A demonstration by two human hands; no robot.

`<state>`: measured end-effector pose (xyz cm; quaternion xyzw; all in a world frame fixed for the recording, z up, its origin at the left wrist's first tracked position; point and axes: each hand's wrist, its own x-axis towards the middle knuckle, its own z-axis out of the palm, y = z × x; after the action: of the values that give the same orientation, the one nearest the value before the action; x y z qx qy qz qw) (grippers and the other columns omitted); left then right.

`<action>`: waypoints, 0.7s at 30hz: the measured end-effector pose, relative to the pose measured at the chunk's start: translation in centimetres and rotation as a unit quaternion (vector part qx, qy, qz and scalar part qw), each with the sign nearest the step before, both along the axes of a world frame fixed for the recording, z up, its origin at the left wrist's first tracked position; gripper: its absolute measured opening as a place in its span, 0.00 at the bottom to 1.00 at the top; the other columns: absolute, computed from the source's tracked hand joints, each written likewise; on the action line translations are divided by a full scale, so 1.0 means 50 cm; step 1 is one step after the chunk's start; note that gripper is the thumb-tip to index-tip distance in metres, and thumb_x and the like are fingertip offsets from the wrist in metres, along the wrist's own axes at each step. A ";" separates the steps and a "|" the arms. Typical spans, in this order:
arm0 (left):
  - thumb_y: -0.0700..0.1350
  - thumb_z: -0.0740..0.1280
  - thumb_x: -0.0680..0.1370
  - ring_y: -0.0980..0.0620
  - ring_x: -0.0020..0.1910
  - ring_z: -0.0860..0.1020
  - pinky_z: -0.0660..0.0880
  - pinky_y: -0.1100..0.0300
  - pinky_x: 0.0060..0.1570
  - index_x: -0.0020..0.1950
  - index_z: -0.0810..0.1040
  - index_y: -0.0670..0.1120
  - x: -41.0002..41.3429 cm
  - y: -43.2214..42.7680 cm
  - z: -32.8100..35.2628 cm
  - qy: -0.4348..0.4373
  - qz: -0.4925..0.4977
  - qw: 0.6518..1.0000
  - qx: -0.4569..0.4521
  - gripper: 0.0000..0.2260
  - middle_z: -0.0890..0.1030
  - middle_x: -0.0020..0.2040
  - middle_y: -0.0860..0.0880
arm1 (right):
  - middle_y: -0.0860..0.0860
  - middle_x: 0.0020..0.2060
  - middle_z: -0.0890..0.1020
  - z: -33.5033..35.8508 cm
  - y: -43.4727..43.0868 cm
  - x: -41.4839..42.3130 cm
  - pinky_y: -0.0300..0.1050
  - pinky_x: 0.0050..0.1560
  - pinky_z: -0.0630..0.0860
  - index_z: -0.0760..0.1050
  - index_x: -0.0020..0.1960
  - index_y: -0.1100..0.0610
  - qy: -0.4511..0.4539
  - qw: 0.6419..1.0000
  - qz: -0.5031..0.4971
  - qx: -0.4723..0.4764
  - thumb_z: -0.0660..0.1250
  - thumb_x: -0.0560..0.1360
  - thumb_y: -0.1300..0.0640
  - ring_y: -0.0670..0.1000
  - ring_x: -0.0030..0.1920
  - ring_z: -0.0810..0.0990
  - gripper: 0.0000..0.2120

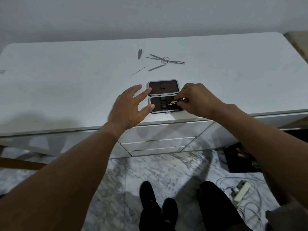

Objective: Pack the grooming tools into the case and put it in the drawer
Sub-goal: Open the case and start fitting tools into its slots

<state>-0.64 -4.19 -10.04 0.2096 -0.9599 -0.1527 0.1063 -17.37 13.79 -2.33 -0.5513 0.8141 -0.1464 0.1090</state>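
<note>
An open grooming case [163, 85] with a dark lining and metal rim lies flat near the front edge of the white dresser top [66, 90]. My right hand [196, 100] pinches a small metal tool [174, 102] over the near half of the case. My left hand [129, 105] has its fingers spread, with fingertips resting on the case's left edge. Farther back lie loose tools: a nail clipper [139, 54], small scissors crossed with tweezers [165, 59], a file [156, 67] and a thin pick [138, 71].
Shut white drawers [158, 132] sit just below the case. On the marble floor lie a power strip with cables [240, 191] at the right and a dark mat [240, 157]. My legs in dark trousers [166, 207] stand before the dresser.
</note>
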 end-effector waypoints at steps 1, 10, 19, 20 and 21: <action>0.65 0.57 0.79 0.49 0.76 0.60 0.60 0.49 0.72 0.76 0.61 0.60 0.001 -0.001 0.000 -0.001 -0.001 1.000 0.002 0.26 0.64 0.77 0.50 | 0.57 0.46 0.83 -0.001 0.001 0.000 0.52 0.50 0.77 0.84 0.51 0.57 0.001 1.000 0.002 0.000 0.68 0.74 0.61 0.57 0.45 0.81 0.09; 0.66 0.56 0.77 0.49 0.77 0.59 0.59 0.48 0.73 0.76 0.60 0.60 0.003 -0.001 0.004 -0.009 -0.007 1.000 0.015 0.28 0.62 0.78 0.50 | 0.51 0.48 0.84 -0.010 0.003 -0.003 0.47 0.48 0.74 0.84 0.51 0.54 -0.020 0.999 -0.026 0.010 0.69 0.74 0.59 0.47 0.41 0.74 0.08; 0.67 0.56 0.77 0.49 0.77 0.59 0.59 0.47 0.73 0.77 0.60 0.60 0.001 -0.002 0.005 -0.014 -0.004 1.000 0.016 0.29 0.62 0.78 0.51 | 0.54 0.48 0.85 -0.022 -0.006 0.010 0.50 0.49 0.78 0.84 0.53 0.55 -0.036 0.999 0.000 -0.006 0.68 0.72 0.63 0.57 0.46 0.82 0.12; 0.67 0.56 0.77 0.49 0.77 0.59 0.59 0.47 0.73 0.77 0.60 0.60 0.002 -0.002 0.005 -0.013 -0.005 1.000 0.015 0.29 0.62 0.78 0.51 | 0.54 0.48 0.85 -0.023 -0.006 0.011 0.51 0.49 0.78 0.84 0.53 0.55 -0.037 0.999 0.001 -0.010 0.68 0.72 0.62 0.57 0.45 0.82 0.12; 0.67 0.56 0.77 0.49 0.76 0.59 0.59 0.48 0.72 0.77 0.60 0.60 0.002 -0.002 0.005 -0.013 -0.006 1.000 0.013 0.29 0.62 0.78 0.51 | 0.54 0.48 0.86 -0.025 -0.007 0.012 0.51 0.49 0.78 0.84 0.53 0.55 -0.041 0.999 -0.003 -0.013 0.69 0.72 0.62 0.57 0.45 0.82 0.12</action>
<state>-0.56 -4.28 -9.81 0.2074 -0.9604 -0.1629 0.0905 -16.78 13.44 -3.56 -0.5441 0.8084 -0.1798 0.1344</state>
